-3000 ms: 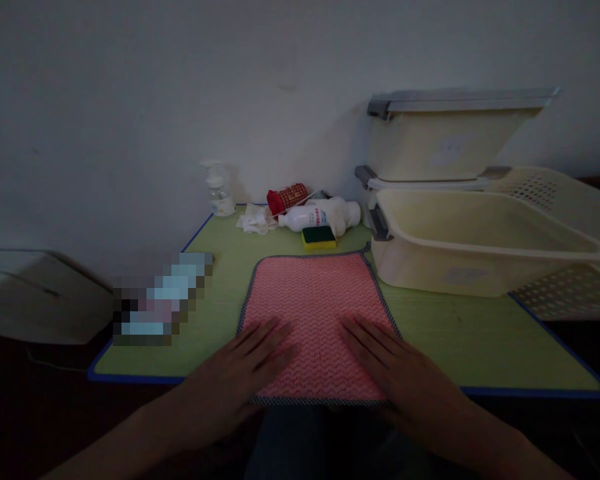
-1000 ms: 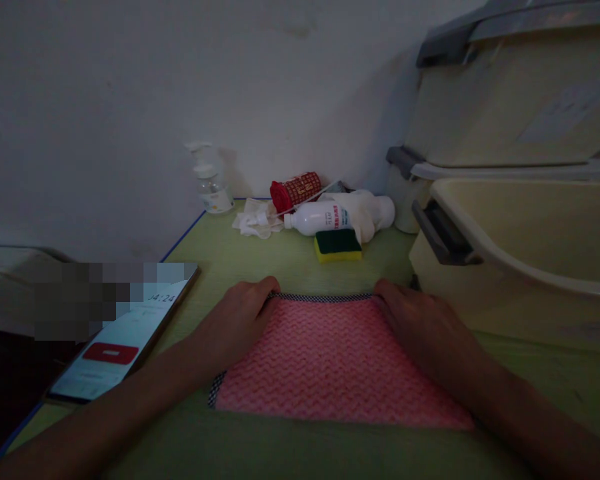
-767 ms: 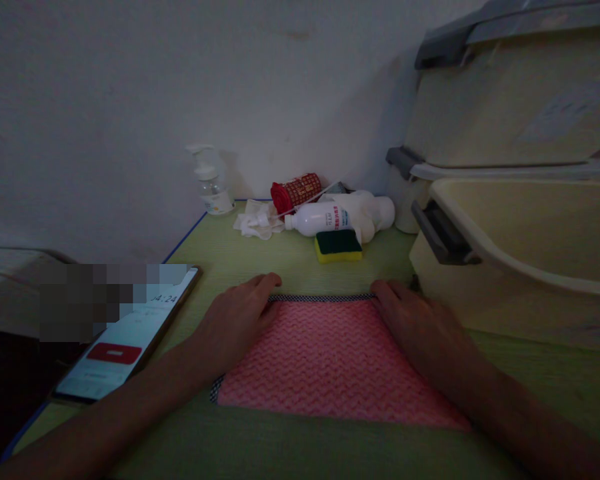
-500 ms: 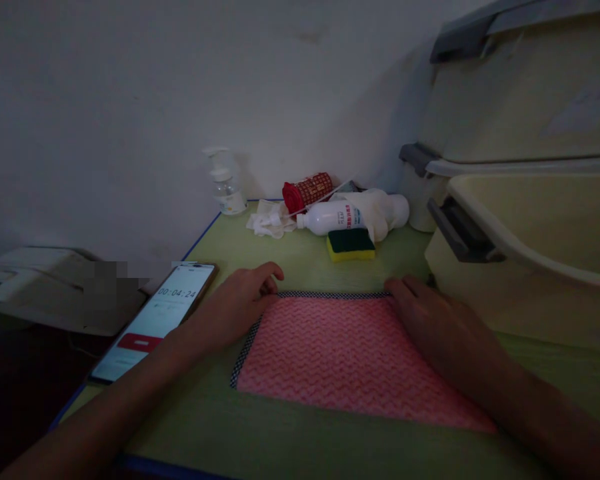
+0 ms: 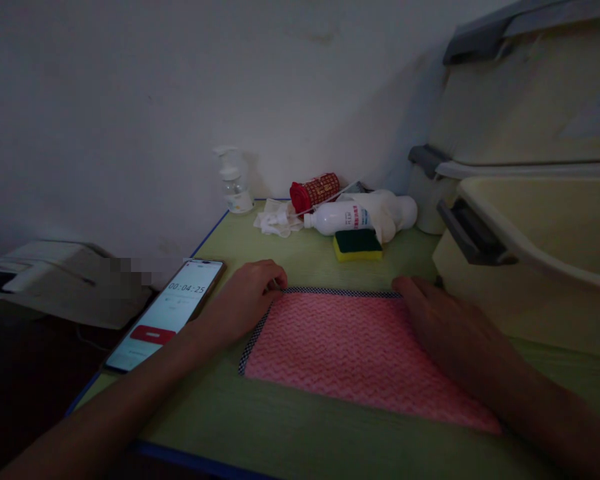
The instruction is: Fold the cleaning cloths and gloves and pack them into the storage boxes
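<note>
Pink cloth (image 5: pixel 350 347) judged light, soft and floppy, best held by bound corners; left hand (image 5: pixel 253 292) curled at far-left corner, right hand (image 5: pixel 443 327) at far-right, pinch indeterminable for both

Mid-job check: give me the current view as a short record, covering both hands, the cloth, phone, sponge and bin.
Left hand: curled at the pink cloth's far left corner, grip unclear
Right hand: over its right side, grip unclear
Cloth: flat on green table
Phone: left of left hand, reads 00:04:25
Sponge: green side up, before white bottle
Bin: open-topped, at right
</note>
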A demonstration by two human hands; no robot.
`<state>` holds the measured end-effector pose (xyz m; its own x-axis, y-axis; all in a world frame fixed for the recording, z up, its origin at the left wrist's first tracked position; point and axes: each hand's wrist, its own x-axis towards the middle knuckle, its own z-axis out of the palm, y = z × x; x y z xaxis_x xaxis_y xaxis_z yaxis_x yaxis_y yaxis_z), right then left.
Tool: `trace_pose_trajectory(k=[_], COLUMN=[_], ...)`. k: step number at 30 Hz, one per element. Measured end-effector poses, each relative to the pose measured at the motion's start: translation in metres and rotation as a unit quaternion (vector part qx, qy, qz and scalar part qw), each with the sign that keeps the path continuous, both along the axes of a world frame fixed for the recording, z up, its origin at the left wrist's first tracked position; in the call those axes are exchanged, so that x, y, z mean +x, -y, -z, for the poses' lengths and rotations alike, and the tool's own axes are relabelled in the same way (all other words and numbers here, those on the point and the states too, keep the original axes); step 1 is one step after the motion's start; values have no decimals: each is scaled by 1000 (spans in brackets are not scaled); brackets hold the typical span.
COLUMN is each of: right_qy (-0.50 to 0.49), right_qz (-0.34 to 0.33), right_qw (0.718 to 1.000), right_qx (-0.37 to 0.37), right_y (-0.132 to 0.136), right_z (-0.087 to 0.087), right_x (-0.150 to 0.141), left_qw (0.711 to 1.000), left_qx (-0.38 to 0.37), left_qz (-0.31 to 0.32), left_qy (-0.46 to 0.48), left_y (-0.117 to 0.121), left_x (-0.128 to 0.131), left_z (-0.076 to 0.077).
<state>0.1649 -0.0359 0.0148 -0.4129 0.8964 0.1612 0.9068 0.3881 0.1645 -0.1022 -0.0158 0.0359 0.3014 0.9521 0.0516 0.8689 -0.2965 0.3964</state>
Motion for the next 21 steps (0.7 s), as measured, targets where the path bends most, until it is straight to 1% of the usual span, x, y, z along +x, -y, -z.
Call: trace_pose_trajectory(k=[3,8,12,14,17,19,21], right_qy=[7,-3,-7,-13,-68,-128,-177], right_qz=[-19,-77,-101,-106,-108,-105,-112], right_qw=[999,993,990,989,987,983,976], right_qx=[26,84,103,100,96,82,54], right_y=[0,-2,-4,-4,0,6,15], right_z=[0,2,3,2,-2,-5,-6], right_x=[0,2,3,4,2,-3,-13], left_qw=[999,994,980,975,974,975,971], left_qx=[-6,-5,25,44,80,105,117], left_qz=[19,20,20,18,37,73,124], left_qy=[-33,-110,-195,-219,-206,-182,-169], left_y=[1,7,14,17,24,30,35], left_x=[1,3,7,11,19,27,36], left_z=[-2,0,2,1,-3,-4,-2])
